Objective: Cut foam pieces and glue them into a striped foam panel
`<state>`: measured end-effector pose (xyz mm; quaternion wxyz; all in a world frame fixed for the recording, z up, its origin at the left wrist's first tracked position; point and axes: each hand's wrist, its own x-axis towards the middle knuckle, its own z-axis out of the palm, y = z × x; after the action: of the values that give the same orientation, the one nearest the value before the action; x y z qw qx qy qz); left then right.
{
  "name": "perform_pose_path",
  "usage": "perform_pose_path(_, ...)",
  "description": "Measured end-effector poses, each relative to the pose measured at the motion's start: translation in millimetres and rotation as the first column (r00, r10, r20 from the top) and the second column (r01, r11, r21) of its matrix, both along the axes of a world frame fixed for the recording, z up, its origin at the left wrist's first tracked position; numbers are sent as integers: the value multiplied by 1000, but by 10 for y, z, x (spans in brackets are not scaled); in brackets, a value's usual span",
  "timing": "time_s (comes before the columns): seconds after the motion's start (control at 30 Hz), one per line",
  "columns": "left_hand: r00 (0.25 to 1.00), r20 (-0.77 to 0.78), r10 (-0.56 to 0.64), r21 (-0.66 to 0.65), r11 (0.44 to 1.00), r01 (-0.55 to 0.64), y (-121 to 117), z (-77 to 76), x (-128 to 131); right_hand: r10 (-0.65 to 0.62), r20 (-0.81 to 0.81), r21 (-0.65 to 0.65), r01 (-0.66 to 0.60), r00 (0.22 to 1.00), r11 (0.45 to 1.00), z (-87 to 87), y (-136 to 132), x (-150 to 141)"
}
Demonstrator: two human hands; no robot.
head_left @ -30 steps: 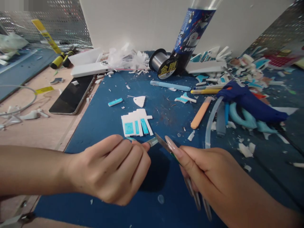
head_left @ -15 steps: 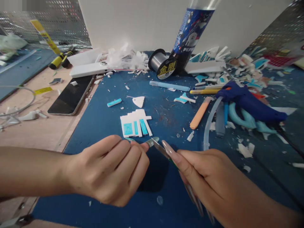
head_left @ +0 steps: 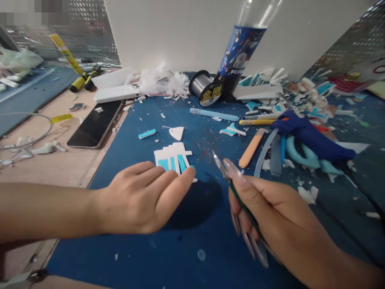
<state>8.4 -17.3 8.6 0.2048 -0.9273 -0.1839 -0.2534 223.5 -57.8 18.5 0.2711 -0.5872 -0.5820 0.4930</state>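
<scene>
My right hand [head_left: 267,216] grips a craft knife [head_left: 240,196] with a slim dark green handle. Its pointed metal blade tips up and left, above the blue mat [head_left: 144,253]. Closed and seen from the back, my left hand [head_left: 138,200] has its fingers curled under; whatever they may hold is hidden. A small white end shows beside its fingertip, and I cannot tell if it is held. Just beyond lies a white foam piece [head_left: 171,150] with light-blue patches and strip-like ends, partly covered by the knuckles. Behind it are a small white rounded piece [head_left: 176,133] and a light-blue strip [head_left: 147,134].
A Pepsi bottle [head_left: 240,52] leans behind a line spool [head_left: 204,88]. A blue glue gun [head_left: 319,136] lies at right near an orange stick [head_left: 252,148] and heaped scraps. A phone [head_left: 94,124] and yellow-handled tools [head_left: 80,82] lie at left.
The knife has pulled back from my left fingertips and now points more upward. My left hand has shifted slightly up and turned, covering the lower part of the white foam piece.
</scene>
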Motion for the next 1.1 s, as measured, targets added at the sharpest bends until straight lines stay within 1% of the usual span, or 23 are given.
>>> perform_pose_path(0.07, 997, 59, 41, -159, 987, -31, 41, -29, -11, -93, -91, -53, 89, 991, 995, 8, 39, -3)
perform_pose_path(0.13, 993, 111, 42, -252, 968, -13, 65, -35, -33, -143, -148, -92, 130, 979, 987, 5, 66, -7)
perform_pose_path(0.23, 987, 163, -12, -275, 960, 57, 70, -14, -73, -158, -159, -113, 141, 975, 984, -18, 74, -8)
perform_pose_path(0.27, 983, 185, -10, -286, 956, 63, 67, -7, -83, -155, -150, -107, 140, 976, 984, -28, 70, -6)
perform_pose_path(0.33, 964, 263, 36, -334, 941, 55, 63, -1, -94, -151, -122, -86, 141, 981, 986, -45, 58, -2)
perform_pose_path(0.43, 923, 355, 152, -464, 885, 33, 66, -16, -96, -127, -91, -36, 124, 988, 992, -58, 44, 3)
perform_pose_path(0.47, 911, 373, 174, -475, 879, 27, 70, -24, -96, -114, -86, -21, 112, 990, 993, -60, 41, 3)
perform_pose_path(0.5, 908, 378, 183, -465, 885, 15, 73, -32, -97, -98, -84, -10, 98, 992, 995, -61, 39, 3)
perform_pose_path(0.57, 917, 349, 191, -393, 919, -41, 82, -48, -106, -58, -86, 5, 59, 995, 998, -66, 39, 3)
perform_pose_path(0.6, 928, 309, 207, -359, 929, -87, 88, -56, -113, -36, -79, 20, 37, 996, 999, -69, 41, 4)
perform_pose_path(0.63, 939, 250, 235, -346, 928, -140, 93, -64, -123, -12, -59, 46, 15, 998, 999, -73, 44, 6)
perform_pose_path(0.67, 945, 180, 274, -358, 913, -196, 100, -73, -133, 7, -27, 81, -5, 1000, 997, -77, 49, 10)
perform_pose_path(0.7, 944, 110, 312, -392, 886, -248, 108, -82, -144, 19, 14, 119, -20, 1000, 993, -81, 54, 16)
perform_pose_path(0.77, 935, 8, 355, -483, 820, -307, 124, -98, -161, 32, 85, 174, -46, 996, 984, -84, 64, 28)
perform_pose_path(0.83, 928, -12, 372, -554, 770, -316, 140, -108, -167, 52, 118, 184, -73, 992, 980, -72, 73, 36)
perform_pose_path(0.87, 927, -3, 375, -578, 756, -308, 146, -109, -166, 73, 126, 182, -96, 989, 979, -57, 76, 37)
perform_pose_path(1.03, 937, 38, 346, -656, 716, -238, 164, -86, -137, 253, 139, 123, -270, 957, 955, 57, 97, 3)
perform_pose_path(1.1, 941, 41, 337, -670, 707, -225, 167, -77, -130, 288, 151, 102, -304, 946, 947, 72, 106, -9)
